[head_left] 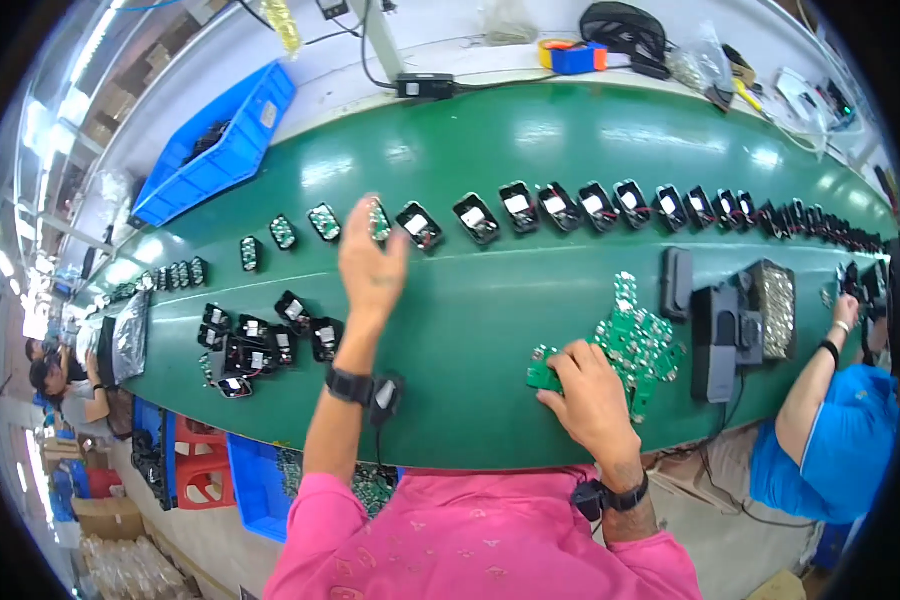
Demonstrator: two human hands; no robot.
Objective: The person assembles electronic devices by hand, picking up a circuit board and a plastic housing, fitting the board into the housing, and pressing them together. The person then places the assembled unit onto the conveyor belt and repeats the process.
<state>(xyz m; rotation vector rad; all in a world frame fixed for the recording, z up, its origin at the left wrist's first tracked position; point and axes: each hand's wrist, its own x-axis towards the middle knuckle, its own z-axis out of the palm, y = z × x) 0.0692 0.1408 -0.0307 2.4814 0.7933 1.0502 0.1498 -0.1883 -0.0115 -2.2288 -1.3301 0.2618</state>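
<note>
My left hand (372, 265) reaches over the long row of small black housings, its fingers stretched out and thumb apart. Between thumb and forefinger shows a housing with a green circuit board (378, 220); I cannot tell whether they touch it. To its right stands a black housing with a white part inside (418, 227). My right hand (592, 390) is closed, fingers bent down, on a green circuit board (542, 369) at the left of a loose heap of green circuit boards (638, 345). The fingertips are partly hidden behind the hand.
Several black housings (255, 340) lie clustered on the green table (450, 380) at left. A blue bin (215, 145) stands behind. Black devices (715, 345) and a box (773, 310) are at right, beside a co-worker in blue (840, 430). Others sit far left.
</note>
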